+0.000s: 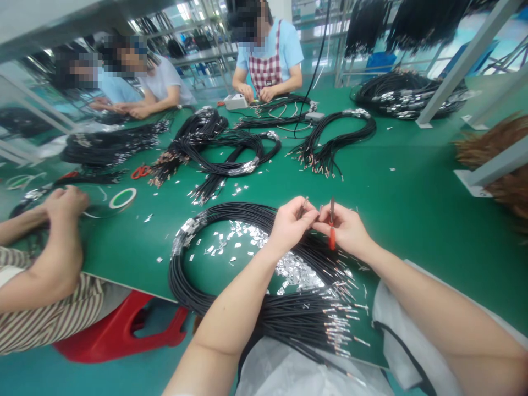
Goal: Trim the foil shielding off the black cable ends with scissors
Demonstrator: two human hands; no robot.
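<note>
Bright, diffuse light glints off foil scraps (299, 272) while wide-angle distortion slants a metal post (466, 60) and blur smears the frame's edges.

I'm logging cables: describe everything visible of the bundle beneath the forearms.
The bundle is many thin black cables, plastic-looking, curved into a loop on the green table. Silver patches mark its left bend; loose ends fan rightward, silvery and coppery. Silvery scraps lie inside. Whether the left hand or right hand holds a strand is unclear.

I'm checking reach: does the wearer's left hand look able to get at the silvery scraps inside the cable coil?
Probably yes: the left hand is close, and the silvery scraps lie uncovered within the cable coil.
</note>
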